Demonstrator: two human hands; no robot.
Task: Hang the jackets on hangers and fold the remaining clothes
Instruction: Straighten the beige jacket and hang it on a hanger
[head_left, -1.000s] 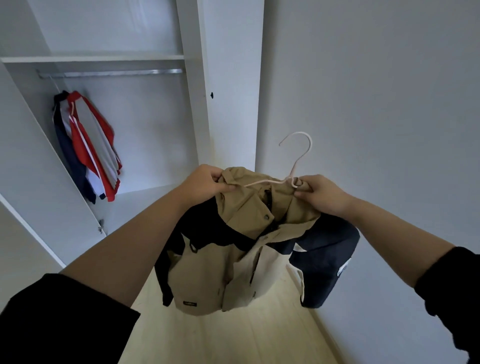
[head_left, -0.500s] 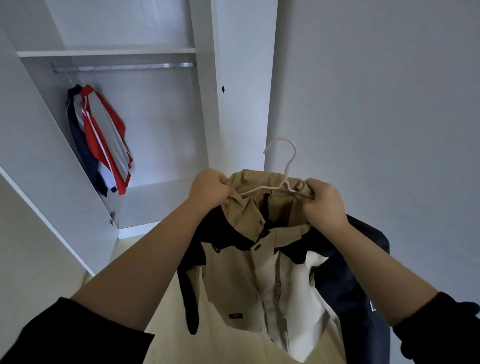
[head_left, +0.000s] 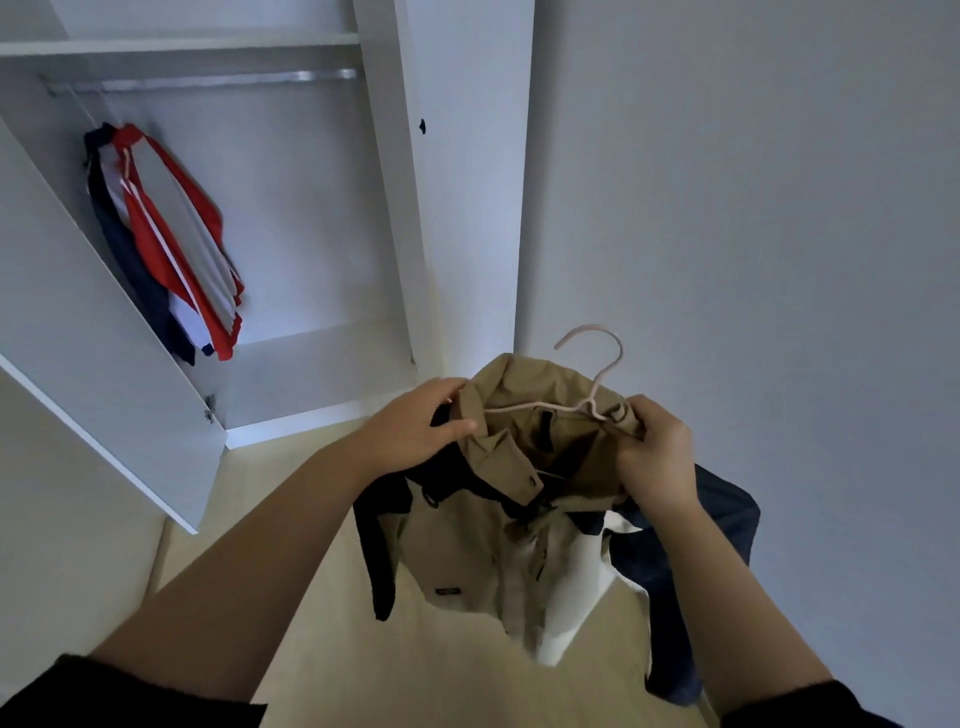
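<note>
A tan jacket (head_left: 483, 551) with dark navy sleeves hangs in the air in front of me, its collar up and its front open. A pale pink hanger (head_left: 597, 384) sits inside the collar, its hook sticking up above the fabric. My left hand (head_left: 421, 426) grips the left side of the collar. My right hand (head_left: 657, 452) pinches the right side of the collar together with the hanger's neck. The hanger's right arm is hidden under cloth.
An open white wardrobe stands at the left with a metal rail (head_left: 208, 82) under a shelf. A red, white and navy jacket (head_left: 171, 244) hangs from it. The wardrobe door (head_left: 104, 384) swings out at the left. A grey wall is on the right, pale floor below.
The jacket and both hands sank lower in view and shifted right. The hanger's hook turned. The wardrobe now fills more of the upper left.
</note>
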